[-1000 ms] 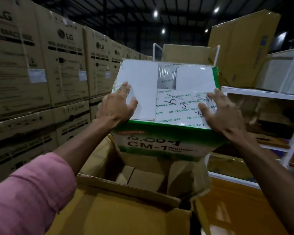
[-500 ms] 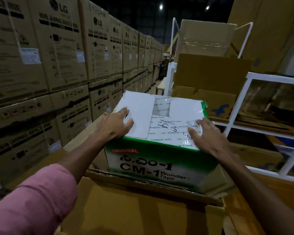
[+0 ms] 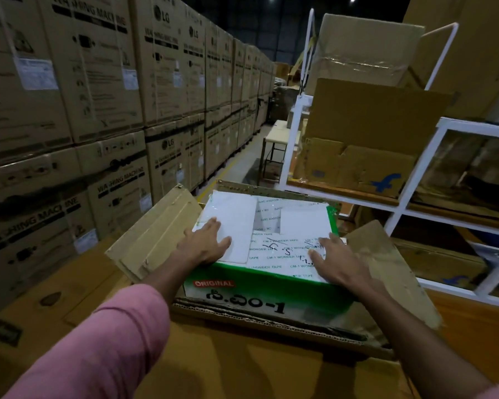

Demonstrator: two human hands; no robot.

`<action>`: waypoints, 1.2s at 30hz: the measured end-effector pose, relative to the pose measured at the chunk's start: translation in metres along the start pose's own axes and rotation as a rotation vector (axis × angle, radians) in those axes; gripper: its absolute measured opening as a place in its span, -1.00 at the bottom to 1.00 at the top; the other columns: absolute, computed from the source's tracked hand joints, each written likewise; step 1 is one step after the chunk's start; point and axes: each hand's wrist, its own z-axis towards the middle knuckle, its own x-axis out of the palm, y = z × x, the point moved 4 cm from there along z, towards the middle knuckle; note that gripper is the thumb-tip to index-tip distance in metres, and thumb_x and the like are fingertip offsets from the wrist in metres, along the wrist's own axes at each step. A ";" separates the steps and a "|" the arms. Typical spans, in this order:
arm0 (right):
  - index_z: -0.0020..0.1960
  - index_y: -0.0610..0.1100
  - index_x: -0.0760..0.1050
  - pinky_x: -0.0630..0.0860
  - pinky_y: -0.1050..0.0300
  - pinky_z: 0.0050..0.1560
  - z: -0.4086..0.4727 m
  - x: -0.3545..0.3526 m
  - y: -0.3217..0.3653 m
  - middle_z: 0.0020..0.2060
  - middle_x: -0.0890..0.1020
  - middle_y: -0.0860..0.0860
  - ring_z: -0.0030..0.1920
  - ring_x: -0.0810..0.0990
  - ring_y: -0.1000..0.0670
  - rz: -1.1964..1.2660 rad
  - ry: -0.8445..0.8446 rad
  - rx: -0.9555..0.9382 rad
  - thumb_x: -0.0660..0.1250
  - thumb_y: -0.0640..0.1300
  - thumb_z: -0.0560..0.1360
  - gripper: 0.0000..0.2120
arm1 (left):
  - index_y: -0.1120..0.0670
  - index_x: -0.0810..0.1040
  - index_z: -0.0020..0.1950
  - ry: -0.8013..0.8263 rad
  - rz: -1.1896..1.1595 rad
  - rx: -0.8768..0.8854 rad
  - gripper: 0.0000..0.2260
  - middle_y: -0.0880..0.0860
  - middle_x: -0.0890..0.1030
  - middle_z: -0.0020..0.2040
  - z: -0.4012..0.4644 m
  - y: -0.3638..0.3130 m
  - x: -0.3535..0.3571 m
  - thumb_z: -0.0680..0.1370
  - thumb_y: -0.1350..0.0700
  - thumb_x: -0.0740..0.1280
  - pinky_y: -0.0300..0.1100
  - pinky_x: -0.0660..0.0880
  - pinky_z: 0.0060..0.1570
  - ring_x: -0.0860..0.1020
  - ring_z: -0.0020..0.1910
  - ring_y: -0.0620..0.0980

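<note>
Fingers [image 3: 214,224] flat, gripping nothing, press left hand [image 3: 205,246] and right hand [image 3: 333,262] evenly so the tape box [image 3: 288,226] sinks level into the carton [image 3: 242,312]

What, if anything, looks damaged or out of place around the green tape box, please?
The open brown carton looks worn: its right flap has a ragged, torn edge and its near rim is frayed. The green tape box sits inside it, under the left hand and right hand.

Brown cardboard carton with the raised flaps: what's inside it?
A green-and-white cardboard tape box sits partly down inside the brown cardboard carton, with the left hand and the right hand flat on its top. Anything beneath the box is hidden by it.
</note>
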 end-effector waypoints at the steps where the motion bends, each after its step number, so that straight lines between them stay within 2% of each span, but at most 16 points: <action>1: 0.58 -0.07 0.26 0.37 -0.28 0.42 0.004 0.005 -0.002 0.62 0.18 -0.10 0.51 0.34 -0.22 -0.013 0.017 0.010 0.09 0.27 0.63 -0.36 | -0.03 0.00 0.69 0.010 0.004 -0.001 -0.23 -0.11 -0.08 0.69 0.006 0.003 0.006 0.57 -0.41 -0.05 0.31 0.06 0.52 0.14 0.61 0.27; 6: 0.55 -0.10 0.28 0.40 -0.24 0.38 0.018 0.019 -0.024 0.59 0.26 -0.12 0.49 0.37 -0.18 0.004 0.030 0.030 0.05 0.26 0.64 -0.37 | -0.08 -0.02 0.69 0.008 0.062 -0.011 -0.25 -0.17 -0.08 0.68 0.023 -0.016 0.009 0.58 -0.41 -0.05 0.30 0.21 0.44 0.09 0.57 0.39; 11: 0.55 -0.03 0.20 0.37 -0.30 0.37 0.024 0.030 -0.028 0.60 0.17 -0.04 0.45 0.38 -0.22 0.022 -0.003 0.055 -0.17 0.44 0.49 -0.18 | -0.10 -0.04 0.68 -0.023 0.069 -0.012 -0.31 -0.19 -0.09 0.68 0.024 -0.014 0.013 0.62 -0.39 -0.06 0.29 0.27 0.40 0.08 0.56 0.39; 15: 0.58 0.02 0.15 0.28 -0.31 0.42 0.018 0.032 -0.026 0.64 0.08 -0.01 0.51 0.29 -0.27 0.001 -0.003 0.046 -0.16 0.41 0.55 -0.25 | -0.12 -0.08 0.69 -0.046 0.113 -0.024 -0.31 -0.20 -0.12 0.68 0.018 -0.013 0.015 0.63 -0.39 -0.10 0.29 0.27 0.39 0.09 0.56 0.37; 18: 0.60 0.03 0.15 0.10 -0.39 0.47 0.014 0.030 -0.022 0.65 0.07 0.00 0.59 0.07 -0.29 -0.051 0.016 0.061 -0.08 0.29 0.65 -0.40 | -0.09 -0.09 0.69 -0.050 0.150 -0.025 -0.32 -0.16 -0.13 0.68 0.014 -0.015 0.016 0.64 -0.37 -0.12 0.31 0.18 0.42 0.07 0.58 0.36; 20: 0.58 0.00 0.23 -0.03 -0.45 0.51 0.017 0.027 -0.019 0.64 0.13 -0.05 0.62 0.01 -0.27 -0.121 -0.016 0.024 -0.16 0.29 0.62 -0.35 | -0.04 -0.07 0.69 -0.065 0.170 -0.031 -0.34 -0.10 -0.12 0.69 0.014 -0.019 0.015 0.66 -0.33 -0.12 0.37 0.05 0.45 -0.01 0.61 0.34; 22: 0.52 -0.06 0.34 -0.06 -0.46 0.54 0.020 0.026 -0.014 0.62 0.20 -0.12 0.61 0.08 -0.28 -0.214 -0.043 -0.068 -0.19 0.23 0.62 -0.34 | 0.04 -0.01 0.68 -0.079 0.197 -0.018 -0.35 -0.01 -0.08 0.70 0.016 -0.030 0.015 0.68 -0.28 -0.12 0.43 -0.10 0.47 -0.12 0.63 0.30; 23: 0.48 -0.09 0.39 -0.04 -0.41 0.55 0.022 0.026 -0.009 0.60 0.25 -0.14 0.60 0.13 -0.29 -0.239 -0.052 -0.119 -0.13 0.13 0.66 -0.43 | 0.06 0.00 0.68 -0.073 0.210 0.011 -0.35 0.02 -0.08 0.70 0.017 -0.039 0.016 0.68 -0.28 -0.13 0.45 -0.16 0.47 -0.16 0.64 0.28; 24: 0.44 -0.12 0.44 0.01 -0.34 0.55 0.024 0.024 0.002 0.55 0.33 -0.15 0.57 0.20 -0.29 -0.225 -0.066 -0.185 -0.04 0.02 0.69 -0.53 | 0.06 0.00 0.68 -0.064 0.212 0.060 -0.35 0.03 -0.09 0.70 0.017 -0.051 0.018 0.69 -0.28 -0.13 0.43 -0.20 0.48 -0.20 0.64 0.24; 25: 0.37 -0.15 0.49 0.15 -0.26 0.53 0.025 0.024 0.016 0.47 0.45 -0.16 0.50 0.33 -0.29 -0.182 -0.067 -0.253 0.04 -0.08 0.68 -0.61 | 0.04 0.00 0.69 -0.053 0.200 0.131 -0.36 0.03 -0.09 0.70 0.016 -0.066 0.022 0.69 -0.28 -0.11 0.40 -0.22 0.50 -0.21 0.65 0.20; 27: 0.18 -0.17 0.56 0.45 -0.11 0.28 0.025 0.023 0.046 0.19 0.62 -0.16 0.25 0.55 -0.24 -0.039 -0.030 -0.334 0.15 -0.19 0.62 -0.75 | -0.01 0.07 0.67 -0.034 0.174 0.318 -0.42 0.03 0.04 0.69 0.013 -0.101 0.027 0.70 -0.22 -0.01 0.33 -0.18 0.55 -0.08 0.66 0.11; 29: 0.08 -0.18 0.55 0.48 -0.04 0.07 0.027 0.028 0.062 0.04 0.65 -0.15 0.07 0.60 -0.21 0.015 0.022 -0.347 0.25 -0.20 0.54 -0.84 | -0.02 0.29 0.56 -0.029 0.161 0.485 -0.56 0.07 0.39 0.56 0.010 -0.131 0.028 0.69 -0.08 0.11 0.25 0.02 0.57 0.29 0.56 0.07; 30: 0.08 -0.17 0.53 0.47 -0.04 0.05 0.029 0.031 0.064 0.03 0.64 -0.15 0.06 0.59 -0.22 0.015 0.034 -0.337 0.27 -0.19 0.50 -0.82 | 0.00 0.38 0.48 -0.032 0.194 0.522 -0.62 0.09 0.52 0.44 0.011 -0.139 0.026 0.67 -0.02 0.13 0.19 0.16 0.52 0.46 0.43 0.09; 32: 0.12 -0.12 0.51 0.43 -0.05 0.07 0.032 0.035 0.059 0.07 0.63 -0.13 0.11 0.57 -0.22 0.022 0.020 -0.327 0.23 -0.13 0.51 -0.79 | 0.03 0.43 0.39 -0.046 0.383 0.506 -0.67 0.10 0.63 0.28 0.014 -0.144 0.019 0.66 -0.01 0.12 0.14 0.30 0.39 0.59 0.24 0.13; 34: 0.23 -0.06 0.50 0.39 -0.10 0.17 0.034 0.037 0.050 0.20 0.61 -0.09 0.23 0.53 -0.20 0.025 0.013 -0.345 0.15 -0.07 0.58 -0.72 | 0.05 0.48 0.30 -0.053 0.620 0.404 -0.69 0.11 0.64 0.22 0.013 -0.141 0.013 0.66 -0.04 0.12 0.21 0.24 0.38 0.60 0.20 0.14; 36: 0.34 -0.02 0.46 0.33 -0.16 0.28 0.037 0.039 0.044 0.33 0.56 -0.08 0.31 0.46 -0.19 0.009 0.033 -0.349 0.09 -0.01 0.62 -0.65 | 0.04 0.54 0.20 -0.096 0.796 0.272 -0.75 0.09 0.65 0.17 0.010 -0.144 0.010 0.64 -0.02 0.18 0.25 0.12 0.38 0.55 0.24 0.12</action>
